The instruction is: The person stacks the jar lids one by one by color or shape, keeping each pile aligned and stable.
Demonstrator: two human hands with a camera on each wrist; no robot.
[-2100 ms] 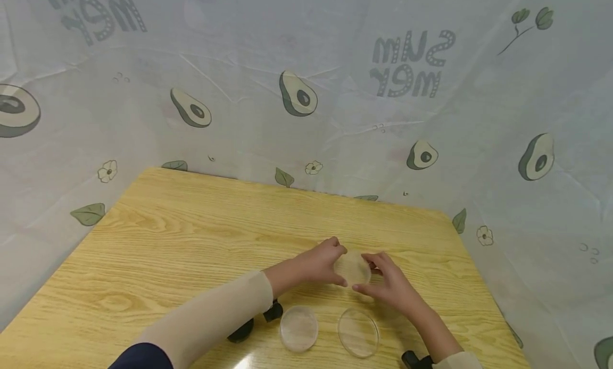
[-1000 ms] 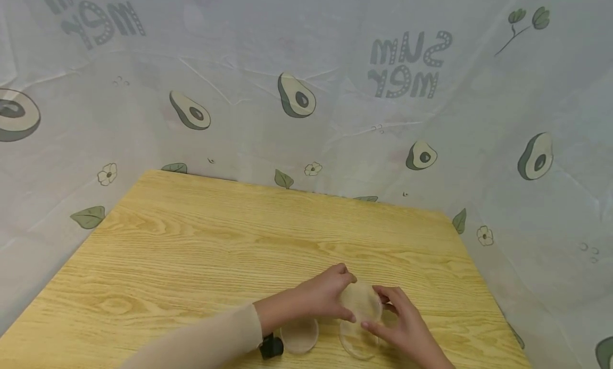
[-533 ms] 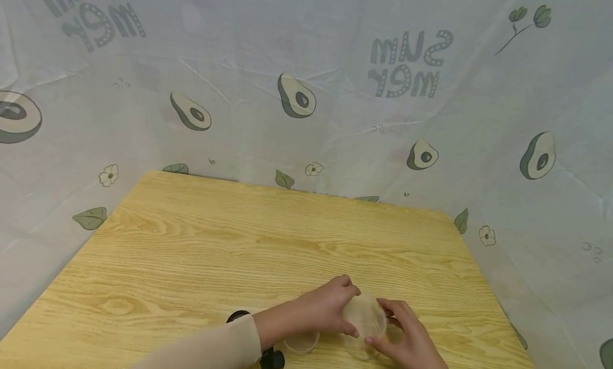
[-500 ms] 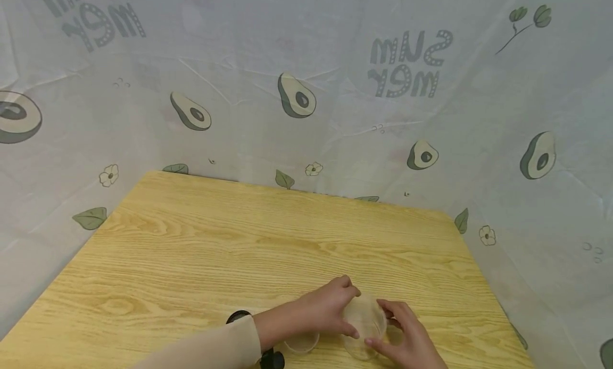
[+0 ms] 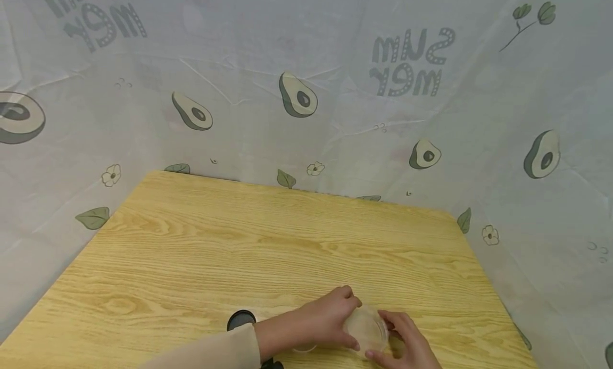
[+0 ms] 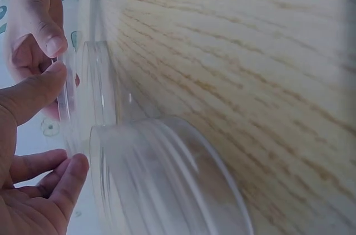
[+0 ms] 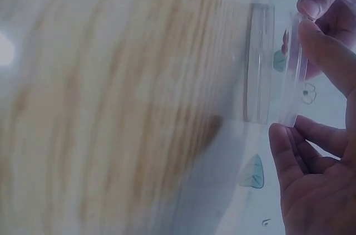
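Note:
In the head view, my left hand [image 5: 325, 317] and right hand [image 5: 408, 341] pinch a clear round petri dish part [image 5: 365, 327] by its rim from opposite sides. The right wrist view shows this held part [image 7: 296, 73] just above another clear dish [image 7: 258, 65] on the table, with a narrow gap between them. Thumbs and fingertips of both hands nearly meet at the rim. A second clear round dish, perhaps stacked pieces [image 6: 161, 174], stands nearest the left wrist camera; in the head view the left forearm covers most of it [image 5: 305, 349].
Below is a wood-grain table [image 5: 201, 252]. A black round thing [image 5: 241, 319] lies by the left sleeve [image 5: 215, 353], and a black piece [image 5: 272, 363] shows under the left wrist. Behind and at the sides hangs a pale curtain [image 5: 249, 50] with printed avocados.
Both hands have brought the held petri dish part towards the front edge, over the dish lying there. The left forearm now covers most of the second dish. The grip stays the same.

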